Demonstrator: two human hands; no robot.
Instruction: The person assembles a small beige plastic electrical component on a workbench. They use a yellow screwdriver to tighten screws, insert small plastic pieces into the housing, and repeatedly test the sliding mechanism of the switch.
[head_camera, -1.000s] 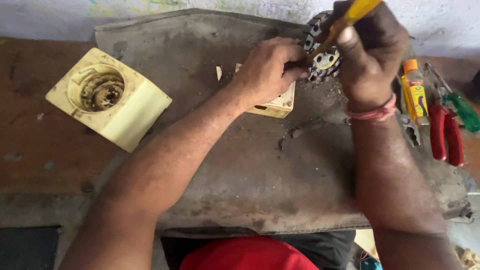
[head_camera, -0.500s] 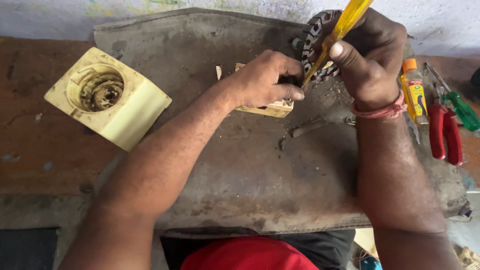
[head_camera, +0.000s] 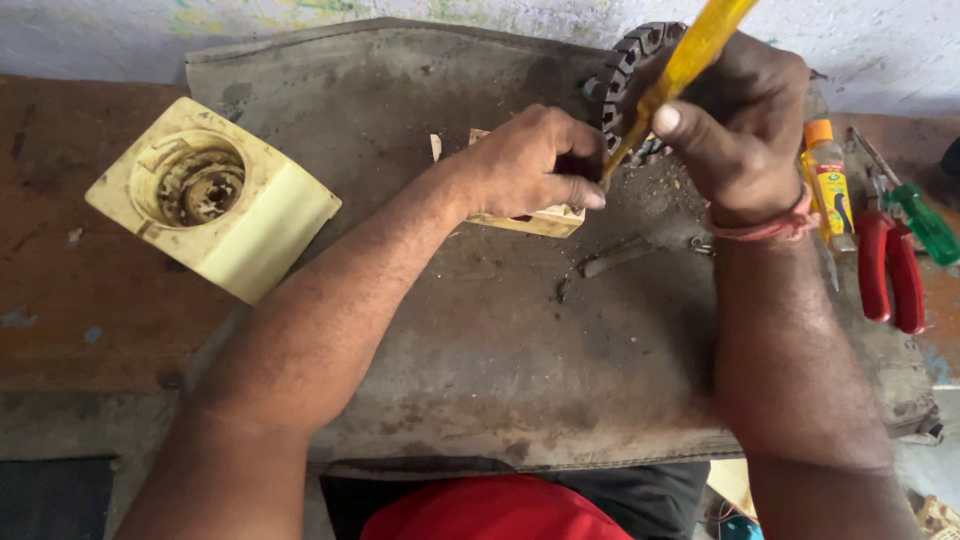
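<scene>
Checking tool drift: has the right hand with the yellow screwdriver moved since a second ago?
Yes. The right hand has shifted left, away from the small orange-capped bottle, and the yellow screwdriver tip now sits by the left hand.

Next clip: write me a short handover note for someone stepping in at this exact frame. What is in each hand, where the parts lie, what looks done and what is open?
Left hand: pressing down on the small cream block on the grey mat.
Right hand: gripping the yellow-handled screwdriver, tip angled down between the hands.
Dark toothed ring part: behind the hands, partly hidden.
Cream housing: set aside at left, open side up.
Right edge: small bottle, red-handled pliers, green-handled tool.
Loose metal piece lies on the mat.
Done: housing apart from the ring. Open: work at the screwdriver tip; contact point hidden.
</scene>
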